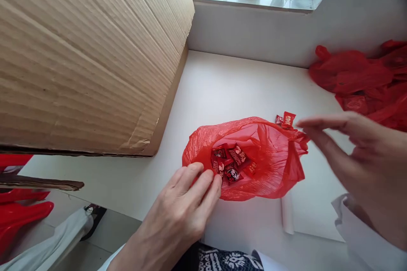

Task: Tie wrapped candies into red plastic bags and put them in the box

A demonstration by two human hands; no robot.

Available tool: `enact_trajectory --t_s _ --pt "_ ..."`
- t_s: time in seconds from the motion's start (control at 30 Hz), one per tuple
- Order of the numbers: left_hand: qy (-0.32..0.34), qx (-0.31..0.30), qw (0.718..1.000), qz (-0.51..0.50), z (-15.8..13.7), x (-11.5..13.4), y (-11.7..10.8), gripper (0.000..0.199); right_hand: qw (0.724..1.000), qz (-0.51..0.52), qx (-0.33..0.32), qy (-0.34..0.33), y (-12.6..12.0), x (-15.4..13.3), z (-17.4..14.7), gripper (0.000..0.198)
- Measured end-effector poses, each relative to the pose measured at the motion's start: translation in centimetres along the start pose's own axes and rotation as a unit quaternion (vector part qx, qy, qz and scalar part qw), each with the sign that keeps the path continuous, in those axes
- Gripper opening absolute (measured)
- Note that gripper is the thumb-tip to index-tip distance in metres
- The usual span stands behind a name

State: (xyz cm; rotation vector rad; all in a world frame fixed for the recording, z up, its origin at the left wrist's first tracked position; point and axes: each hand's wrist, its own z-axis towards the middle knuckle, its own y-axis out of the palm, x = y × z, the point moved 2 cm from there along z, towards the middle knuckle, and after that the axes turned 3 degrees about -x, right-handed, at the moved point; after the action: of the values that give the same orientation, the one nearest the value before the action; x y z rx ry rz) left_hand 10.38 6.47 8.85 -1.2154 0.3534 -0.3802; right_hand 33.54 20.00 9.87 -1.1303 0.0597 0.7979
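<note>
Red plastic bag (200, 144) lies on the table (241, 89), long axis left to right; my left hand (182, 205) touches its near-left rim, my right hand (365, 152), fingertips nearly together, is just beside its right end. Whether either clamps plastic, I cannot tell.

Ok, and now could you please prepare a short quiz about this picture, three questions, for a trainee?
1. Which hand has its fingers at the near left part of the rim of the open red bag?
2. True or false: in the picture, the cardboard box stands to the left of the bag.
3. What shows inside the bag? a) keys; b) small wrapped packets; c) a drinking glass.

Key:
1. The left hand; the right hand is by the bag's other end.
2. True.
3. b.
</note>
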Motion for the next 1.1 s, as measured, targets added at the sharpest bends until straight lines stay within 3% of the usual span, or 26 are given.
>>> enact_trajectory --t_s 0.07,0.13,0.23,0.37,0.47,0.57,0.63,0.7,0.77,0.83,0.93,1.0,1.07,1.1 --pt "-0.006 -0.016 1.0 0.026 0.3 -0.3 0.1 0.029 0.982 0.068 -0.086 -0.155 0.6 -3.5 -0.6 0.016" --pt "-0.021 -0.034 0.998 0.052 0.6 -0.5 0.8 0.026 0.947 0.066 -0.203 -0.241 3.1 -5.4 -1.7 0.018" --pt "-0.075 -0.057 0.993 0.067 0.7 -1.0 2.5 0.02 0.926 -0.082 -0.294 -0.225 8.4 -5.5 -3.9 0.012" --pt "-0.116 -0.052 0.99 0.062 0.2 -1.8 3.8 0.021 0.931 -0.128 -0.295 -0.172 12.5 -4.7 -6.4 0.015" --pt "-0.12 -0.031 0.992 0.035 -0.2 -2.3 3.5 0.022 0.931 -0.111 -0.305 -0.169 11.9 -5.2 -6.6 0.017" --pt "-0.13 0.003 0.991 -0.031 -0.2 -2.6 2.6 0.017 0.941 -0.023 -0.3 -0.154 8.6 -5.9 -5.1 0.018" --pt "-0.123 0.009 0.988 -0.096 -0.2 -2.8 1.9 0.011 0.959 0.109 -0.239 -0.102 5.6 -5.7 -3.6 0.019" --pt "-0.116 0.015 0.98 -0.163 -0.2 -2.9 1.3 0.012 0.974 0.188 -0.127 -0.025 2.5 -4.2 -2.0 0.024" --pt "-0.131 0.031 0.963 -0.234 -0.3 -3.0 0.8 0.016 0.984 0.167 -0.028 0.053 0.5 -1.5 -0.6 0.022" --pt "-0.169 0.051 0.938 -0.299 -0.5 -3.1 0.3 0.02 0.985 0.114 -0.001 0.127 0.0 1.9 0.6 0.019" --pt "-0.188 0.072 0.909 -0.364 -0.8 -3.2 -0.7 0.024 0.983 0.058 -0.096 0.148 1.8 6.2 1.9 0.021" --pt "-0.157 0.07 0.908 -0.383 -0.9 -3.1 -1.6 0.027 0.977 0.027 -0.2 0.071 3.8 7.7 2.4 0.02" --pt "-0.131 0.058 0.934 -0.327 -0.9 -2.9 -2.5 0.029 0.966 -0.003 -0.258 -0.012 5.4 8.3 2.7 0.023" --pt "-0.131 0.052 0.952 -0.272 -0.8 -2.8 -2.9 0.028 0.966 -0.024 -0.256 -0.034 6.0 8.5 2.9 0.028"
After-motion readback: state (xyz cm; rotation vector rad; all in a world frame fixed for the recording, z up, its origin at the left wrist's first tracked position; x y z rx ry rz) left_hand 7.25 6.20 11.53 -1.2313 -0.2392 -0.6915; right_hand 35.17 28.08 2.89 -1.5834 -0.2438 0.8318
